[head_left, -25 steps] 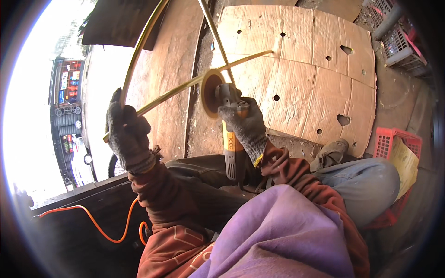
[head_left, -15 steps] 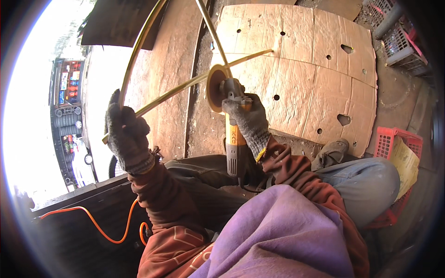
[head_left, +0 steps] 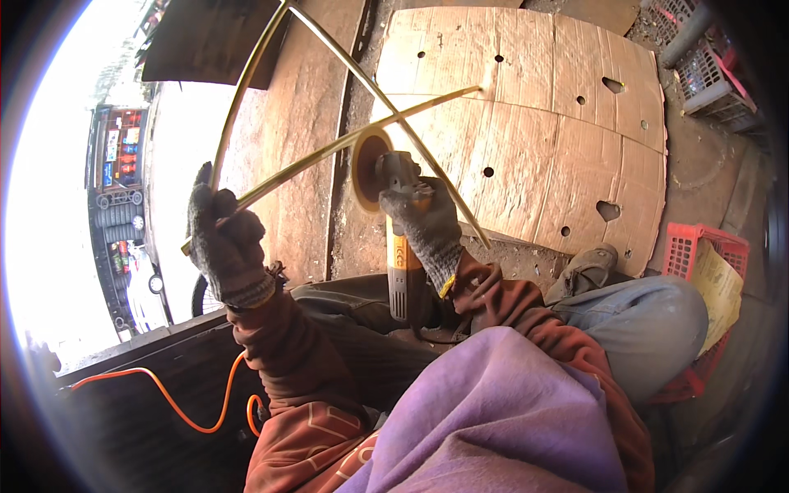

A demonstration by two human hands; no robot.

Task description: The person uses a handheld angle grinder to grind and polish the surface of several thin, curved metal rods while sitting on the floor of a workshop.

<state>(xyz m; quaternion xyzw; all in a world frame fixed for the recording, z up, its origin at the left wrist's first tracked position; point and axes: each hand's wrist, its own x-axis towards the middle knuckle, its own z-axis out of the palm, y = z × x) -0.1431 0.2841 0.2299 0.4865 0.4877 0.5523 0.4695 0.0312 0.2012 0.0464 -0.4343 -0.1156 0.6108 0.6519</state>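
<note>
I see my left hand point(head_left: 223, 246), gloved, clenched around the brass-coloured rod frame point(head_left: 329, 152) at nine o'clock, while my right hand point(head_left: 427, 226) grips the yellow angle grinder point(head_left: 400, 246), its disc point(head_left: 368, 168) touching the rod at centre, twelve o'clock of that hand.

Dirt floor with cardboard laid over it

The brown floor point(head_left: 304, 123) carries a large flattened cardboard sheet point(head_left: 559, 107) pocked with holes. Plastic crates point(head_left: 707, 74) stand at its upper right, a red crate point(head_left: 690, 246) sits lower right, and a dark board point(head_left: 205, 41) lies at upper left.
</note>
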